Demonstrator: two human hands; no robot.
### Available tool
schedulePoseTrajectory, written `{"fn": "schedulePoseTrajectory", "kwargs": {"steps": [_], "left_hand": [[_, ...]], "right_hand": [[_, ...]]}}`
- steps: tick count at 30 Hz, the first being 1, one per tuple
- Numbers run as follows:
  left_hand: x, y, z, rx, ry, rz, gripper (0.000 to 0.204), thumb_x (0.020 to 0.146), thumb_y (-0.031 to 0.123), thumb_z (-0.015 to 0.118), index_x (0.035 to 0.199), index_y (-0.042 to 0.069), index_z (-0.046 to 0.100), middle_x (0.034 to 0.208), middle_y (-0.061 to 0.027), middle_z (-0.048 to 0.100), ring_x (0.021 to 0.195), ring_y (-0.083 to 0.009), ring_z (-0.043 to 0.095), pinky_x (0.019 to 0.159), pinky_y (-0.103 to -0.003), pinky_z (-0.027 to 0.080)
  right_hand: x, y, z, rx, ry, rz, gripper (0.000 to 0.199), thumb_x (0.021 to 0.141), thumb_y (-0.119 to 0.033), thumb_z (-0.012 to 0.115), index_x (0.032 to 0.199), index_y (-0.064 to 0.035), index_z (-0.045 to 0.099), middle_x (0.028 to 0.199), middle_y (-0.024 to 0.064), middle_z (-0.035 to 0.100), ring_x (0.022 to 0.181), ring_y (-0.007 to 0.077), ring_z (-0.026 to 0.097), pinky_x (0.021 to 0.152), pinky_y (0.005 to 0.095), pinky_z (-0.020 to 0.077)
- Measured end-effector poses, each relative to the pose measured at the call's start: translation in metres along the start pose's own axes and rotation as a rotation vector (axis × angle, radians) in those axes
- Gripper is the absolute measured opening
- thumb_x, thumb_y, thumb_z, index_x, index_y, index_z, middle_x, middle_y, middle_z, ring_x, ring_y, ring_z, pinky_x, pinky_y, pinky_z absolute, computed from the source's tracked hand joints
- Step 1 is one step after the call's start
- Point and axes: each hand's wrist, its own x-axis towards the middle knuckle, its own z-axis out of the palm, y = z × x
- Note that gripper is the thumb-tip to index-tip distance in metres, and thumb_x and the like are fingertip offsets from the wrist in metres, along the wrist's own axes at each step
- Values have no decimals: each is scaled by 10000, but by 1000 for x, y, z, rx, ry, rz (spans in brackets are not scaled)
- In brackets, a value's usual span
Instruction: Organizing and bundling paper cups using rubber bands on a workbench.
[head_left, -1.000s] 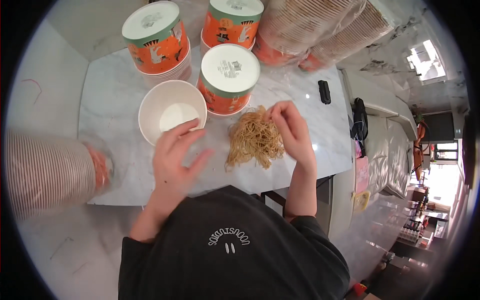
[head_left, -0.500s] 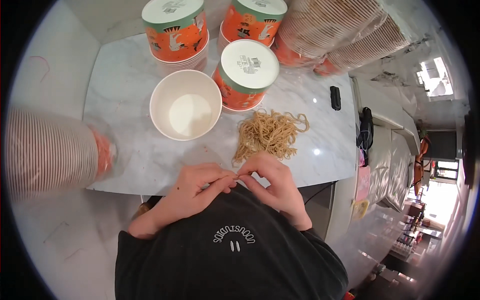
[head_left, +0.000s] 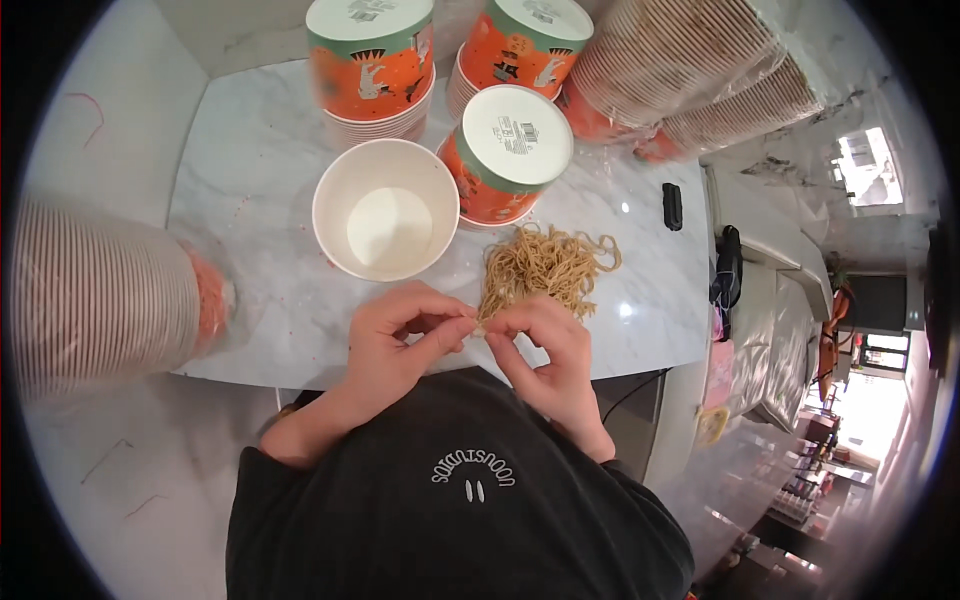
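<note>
Strands heap on the marbled surface, right of the tub; long axis unclear, loop points right, lower-left end toward fingertips. Left hand and right hand pinch a tiny bit, unidentifiable, tips nearly meeting. Strands: thin, tan, curly. Tub: smooth, white, round, mouth up.

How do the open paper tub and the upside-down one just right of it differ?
The open tub stands mouth up; the upside-down tub, mouth down. The open tub shows its white inside; the upside-down tub shows a white base and orange-and-green side. Both are round.
</note>
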Motion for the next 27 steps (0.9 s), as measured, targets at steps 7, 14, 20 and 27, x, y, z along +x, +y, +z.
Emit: {"fn": "schedulePoseTrajectory", "kwargs": {"steps": [7, 14, 20, 27], "left_hand": [[-3, -5, 3, -113, 30, -45, 95, 897, -54, 712, 974, 0, 695, 941, -36, 647, 769, -68, 595, 696, -221, 480], [5, -11, 3, 144, 3, 244, 104, 822, -44, 744, 888, 18, 693, 839, -40, 637, 702, -83, 592, 634, -233, 469], [9, -5, 10, 354, 73, 422, 83, 811, -33, 746, 840, 19, 688, 778, -47, 621, 585, -97, 565, 522, -243, 434], [61, -23, -2, 836, 162, 466, 354, 859, 49, 701, 1192, 3, 589, 969, -141, 647, 766, -289, 663, 701, -339, 538]], "right_hand": [[-4, 0, 0, -15, -84, 87, 140, 835, 14, 759, 964, -28, 723, 800, 81, 667, 688, 200, 619, 594, 318, 457], [-11, 13, 16, 384, -3, 209, 147, 878, 13, 748, 1020, -21, 729, 867, 65, 683, 646, 109, 602, 536, 264, 433], [-16, 5, 14, 268, 56, 147, 186, 846, 56, 751, 1020, -7, 734, 857, 63, 681, 598, 81, 570, 520, 214, 408], [-10, 13, 6, -33, 364, -2, 194, 775, 64, 782, 939, -40, 775, 662, 11, 630, 516, 75, 493, 485, 228, 350]]}}
